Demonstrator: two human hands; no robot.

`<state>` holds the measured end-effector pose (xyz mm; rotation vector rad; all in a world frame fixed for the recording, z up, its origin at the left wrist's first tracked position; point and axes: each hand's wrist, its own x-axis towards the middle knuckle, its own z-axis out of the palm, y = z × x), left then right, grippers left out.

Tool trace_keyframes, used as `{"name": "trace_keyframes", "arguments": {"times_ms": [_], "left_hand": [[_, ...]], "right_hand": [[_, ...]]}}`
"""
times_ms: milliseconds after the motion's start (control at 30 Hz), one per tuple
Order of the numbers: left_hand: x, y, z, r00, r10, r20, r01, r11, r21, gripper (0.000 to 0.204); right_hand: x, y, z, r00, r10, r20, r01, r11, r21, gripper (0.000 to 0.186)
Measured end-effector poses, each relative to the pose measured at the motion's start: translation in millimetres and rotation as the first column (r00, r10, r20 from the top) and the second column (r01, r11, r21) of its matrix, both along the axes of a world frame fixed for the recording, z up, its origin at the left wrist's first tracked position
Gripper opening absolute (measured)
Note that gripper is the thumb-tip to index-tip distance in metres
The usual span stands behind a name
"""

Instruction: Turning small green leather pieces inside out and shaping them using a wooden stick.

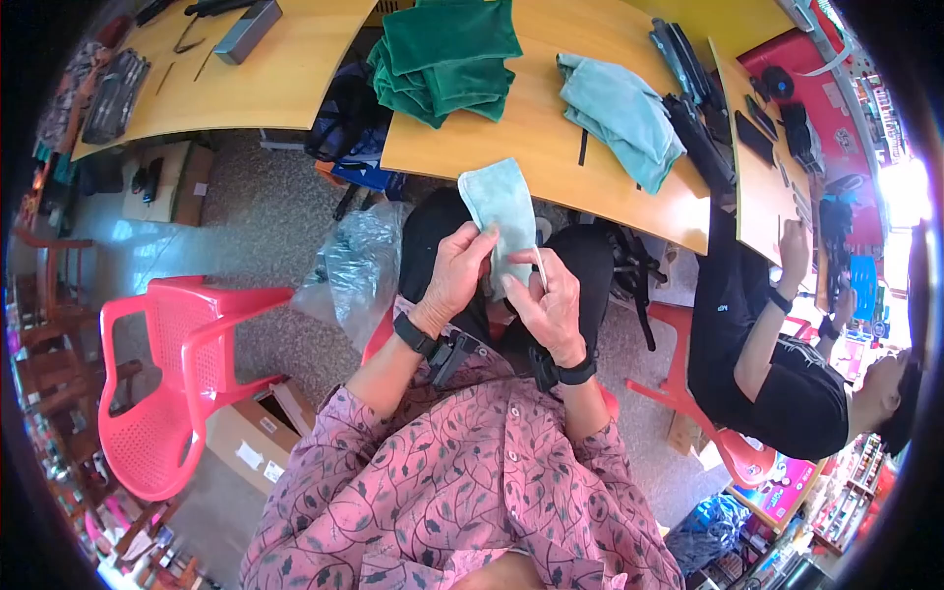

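A pale mint velvet piece (501, 197) with a light edge, shaped like a small flat pouch or panel, is held up over my lap. My left hand (459, 270) pinches its left edge between thumb and fingers. On its right edge, my right hand (546, 300) has bent fingers and thumb closed on it, partly hiding the lower part. On the table (442, 152) beyond lie a stack of dark green velvet pieces (442, 44) and a folded pale teal velvet bundle (619, 118).
Dark folded bundles (698, 147) line the table's right. A left table (177, 88) holds a grey box. A pink chair (152, 393), plastic bag (344, 285) and cardboard box (246, 452) stand at left. A person in black (796, 393) works at the right table (752, 206).
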<state>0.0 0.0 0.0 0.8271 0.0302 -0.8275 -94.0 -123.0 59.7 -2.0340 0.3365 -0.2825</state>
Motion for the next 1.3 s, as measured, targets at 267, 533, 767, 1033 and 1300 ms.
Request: {"name": "trace_keyframes", "arguments": {"times_ms": [267,533,767,1033,1300], "left_hand": [[-18.9,-6.0,-10.0,0.888,-0.064,0.455,-0.106,0.935,0.339,0.025],[-15.3,-6.1,11.5,0.978,-0.005,0.207,-0.040,0.976,0.215,0.016],[-8.8,-4.2,4.7,0.968,-0.034,0.249,-0.018,0.979,0.204,0.015],[-12.8,-4.7,7.0,0.959,0.016,0.282,-0.073,0.978,0.194,0.015],[-12.8,-1.6,3.7,0.902,-0.079,0.425,-0.114,0.905,0.410,0.012]], "right_hand": [[8.2,2.5,-16.2,0.995,-0.097,0.037,0.101,0.984,-0.148,0.013],[6.0,-7.0,-31.4,0.976,-0.203,-0.076,0.216,0.936,0.279,0.009],[7.1,-9.9,-23.6,0.969,-0.167,-0.183,0.237,0.841,0.486,0.012],[2.5,-6.5,-22.4,0.971,-0.169,-0.172,0.232,0.850,0.472,0.013],[2.4,0.9,-31.5,0.989,-0.148,0.004,0.141,0.951,0.275,0.008]]}}
